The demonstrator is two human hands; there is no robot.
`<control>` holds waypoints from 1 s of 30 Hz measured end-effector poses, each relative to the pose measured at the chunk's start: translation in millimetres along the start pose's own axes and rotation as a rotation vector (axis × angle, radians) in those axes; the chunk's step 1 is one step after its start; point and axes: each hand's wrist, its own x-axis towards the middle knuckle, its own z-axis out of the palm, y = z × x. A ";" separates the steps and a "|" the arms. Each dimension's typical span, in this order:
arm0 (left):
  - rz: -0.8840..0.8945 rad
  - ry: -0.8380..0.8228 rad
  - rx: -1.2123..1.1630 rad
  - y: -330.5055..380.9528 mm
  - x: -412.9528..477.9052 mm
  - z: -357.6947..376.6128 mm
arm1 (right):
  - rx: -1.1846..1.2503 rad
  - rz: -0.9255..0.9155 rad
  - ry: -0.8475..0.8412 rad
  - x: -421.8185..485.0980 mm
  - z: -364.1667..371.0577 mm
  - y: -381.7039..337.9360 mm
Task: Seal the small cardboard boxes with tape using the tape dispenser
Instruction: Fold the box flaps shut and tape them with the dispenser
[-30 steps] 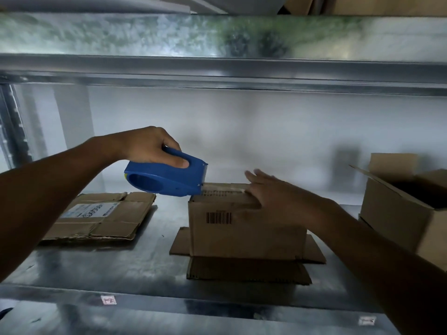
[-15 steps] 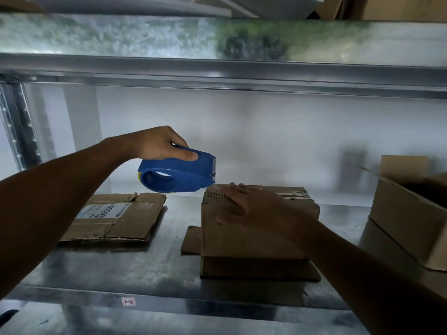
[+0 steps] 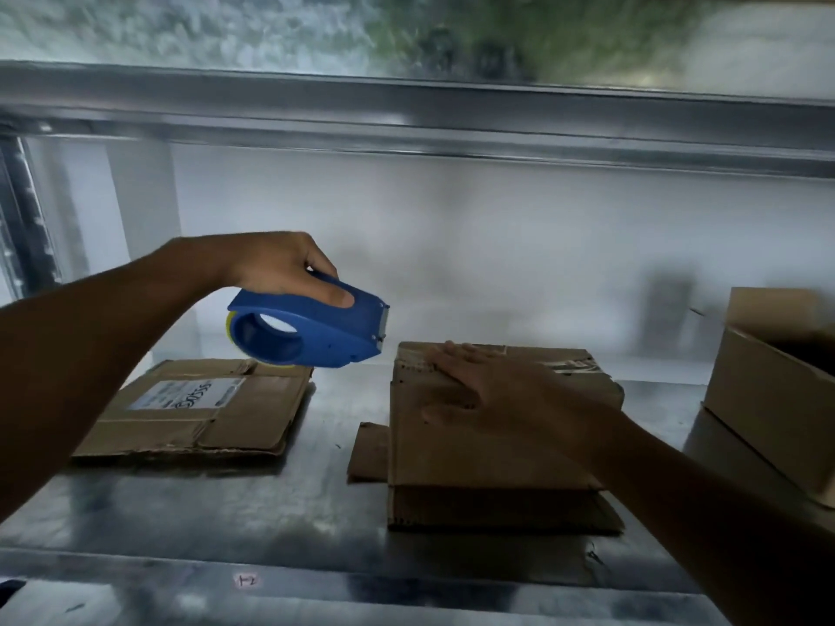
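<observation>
small brown cardboard box [image 3: 488, 426] sits mid-shelf under the flat, open right hand [image 3: 492, 390]. left hand [image 3: 280, 268] grips the blue plastic tape dispenser [image 3: 311, 329] just left of it, clear of the cardboard. next: lower its blade end onto the seam.

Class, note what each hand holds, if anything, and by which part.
The left hand grips the blue tape dispenser by its top edge, thumb along the side. The right hand rests flat on the cardboard box, gripping nothing.

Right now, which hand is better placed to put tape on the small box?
Left. The left hand grips the blue tape dispenser, its cutter end pointing at the small box. The right hand lies flat on the box top, holding it down.
</observation>
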 end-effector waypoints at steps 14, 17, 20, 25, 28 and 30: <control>-0.041 -0.096 0.119 -1.4 9.9 20.0 | 0.050 -0.016 0.070 -1.9 2.6 0.5; -0.025 -0.058 0.096 -4.7 9.6 22.6 | 0.072 0.006 0.110 1.0 -4.5 -10.7; -0.020 -0.041 0.118 -7.5 7.2 19.1 | -0.059 0.017 0.168 15.9 -9.4 -30.9; -0.026 -0.037 0.092 -14.4 2.3 19.0 | -0.121 -0.047 0.091 34.3 1.8 -30.4; -0.029 0.002 0.030 -23.8 -9.0 13.7 | -0.076 -0.053 0.044 37.6 0.8 -24.4; -0.043 0.030 -0.017 -34.2 -20.9 3.1 | -0.062 -0.056 0.039 38.2 1.8 -23.9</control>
